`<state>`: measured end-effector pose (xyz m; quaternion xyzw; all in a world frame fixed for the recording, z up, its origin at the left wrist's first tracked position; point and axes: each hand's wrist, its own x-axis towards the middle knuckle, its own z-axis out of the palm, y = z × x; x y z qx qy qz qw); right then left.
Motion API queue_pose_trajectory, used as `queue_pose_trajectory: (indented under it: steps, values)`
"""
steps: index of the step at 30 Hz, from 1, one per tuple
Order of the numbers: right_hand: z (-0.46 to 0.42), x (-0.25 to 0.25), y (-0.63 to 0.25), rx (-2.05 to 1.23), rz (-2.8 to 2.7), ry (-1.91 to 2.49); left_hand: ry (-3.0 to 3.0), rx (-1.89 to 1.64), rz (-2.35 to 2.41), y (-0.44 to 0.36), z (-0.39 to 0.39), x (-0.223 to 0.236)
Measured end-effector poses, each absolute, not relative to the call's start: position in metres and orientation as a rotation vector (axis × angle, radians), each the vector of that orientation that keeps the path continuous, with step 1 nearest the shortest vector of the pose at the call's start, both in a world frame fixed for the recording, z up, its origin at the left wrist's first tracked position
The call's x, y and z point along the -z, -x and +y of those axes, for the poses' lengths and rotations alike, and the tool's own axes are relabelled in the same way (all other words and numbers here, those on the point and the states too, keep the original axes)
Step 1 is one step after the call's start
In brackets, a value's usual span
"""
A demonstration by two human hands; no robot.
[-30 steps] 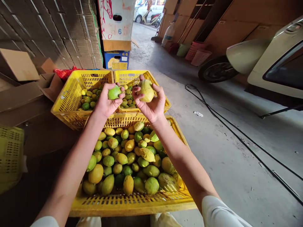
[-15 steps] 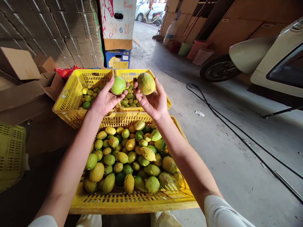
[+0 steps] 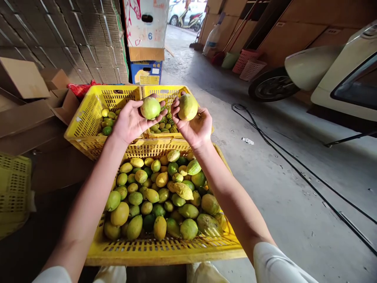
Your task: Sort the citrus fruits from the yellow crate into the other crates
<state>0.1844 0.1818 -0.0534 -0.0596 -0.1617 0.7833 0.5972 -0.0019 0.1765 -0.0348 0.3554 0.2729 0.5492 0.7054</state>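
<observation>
My left hand (image 3: 132, 120) holds a green lemon (image 3: 150, 108) in its upturned fingers. In my right hand (image 3: 196, 125) rests a yellower lemon (image 3: 188, 107), cradled by the fingers. Both fruits are held side by side, a small gap apart, above the far crates. Below my forearms stands a yellow plastic crate (image 3: 165, 257) with many green and yellow lemons (image 3: 151, 195) in it. Behind it are a left yellow crate (image 3: 85, 114) and a right yellow crate (image 3: 165, 91), each with smaller lemons at the bottom, partly hidden by my hands.
Opened cardboard boxes (image 3: 26, 118) and a yellow-green crate (image 3: 13, 192) lie at the left. Stacked flat cardboard (image 3: 64, 35) and printed cartons (image 3: 145, 29) stand behind. Black cables (image 3: 279, 151) cross the concrete floor at the right, near a parked vehicle (image 3: 341, 82).
Both lemons have been turned in the fingers, and now show other sides. My hands have opened further under them, palms more upturned. The crates have not moved.
</observation>
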Motion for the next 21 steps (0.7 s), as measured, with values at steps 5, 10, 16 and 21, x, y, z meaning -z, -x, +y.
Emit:
queue_pose_trajectory:
  steps: [5,10,16,21]
  values:
    - [0.182,0.062,-0.186,-1.841,-0.475,0.069,-0.838,-1.217,0.587,0.001,0.18,0.046]
    - [0.184,0.072,-0.183,-1.882,-0.447,0.155,-0.756,-1.198,0.606,-0.004,0.18,0.048]
    - [0.186,0.081,-0.192,-1.843,-0.509,0.277,-0.635,-1.137,0.628,0.0,0.18,0.049]
    - [0.181,0.082,-0.194,-1.86,-0.557,0.34,-0.778,-1.061,0.674,0.001,0.182,0.058]
